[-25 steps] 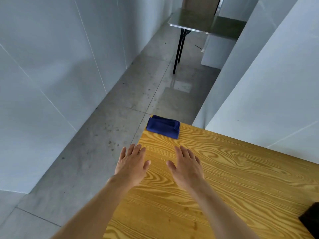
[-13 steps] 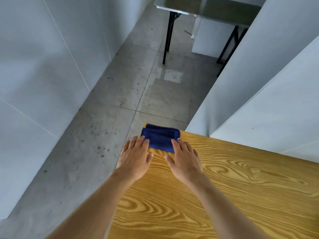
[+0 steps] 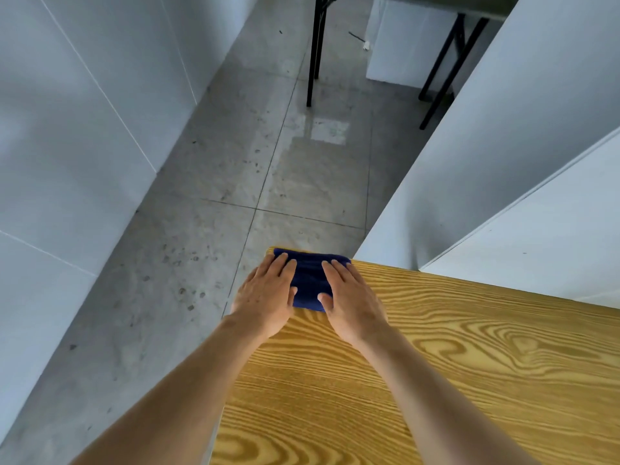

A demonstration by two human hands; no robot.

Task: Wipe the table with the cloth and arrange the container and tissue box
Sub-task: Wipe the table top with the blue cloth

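A folded dark blue cloth (image 3: 309, 283) lies at the far left corner of the wooden table (image 3: 436, 364). My left hand (image 3: 266, 297) lies flat on the cloth's left end, fingers extended. On its right end rests my right hand (image 3: 350, 300), also flat, with the thumb at the cloth's near edge. Neither hand curls around the cloth. Only the middle strip of the cloth shows between the hands. No container or tissue box is in view.
The table's left edge drops to a grey concrete floor (image 3: 201, 229). White wall panels (image 3: 503, 162) stand right behind the table's far edge. A black-legged table (image 3: 313, 55) stands farther off down the corridor.
Both hands have moved forward across the table, from short of the cloth to resting on top of it. The view has tilted downward.
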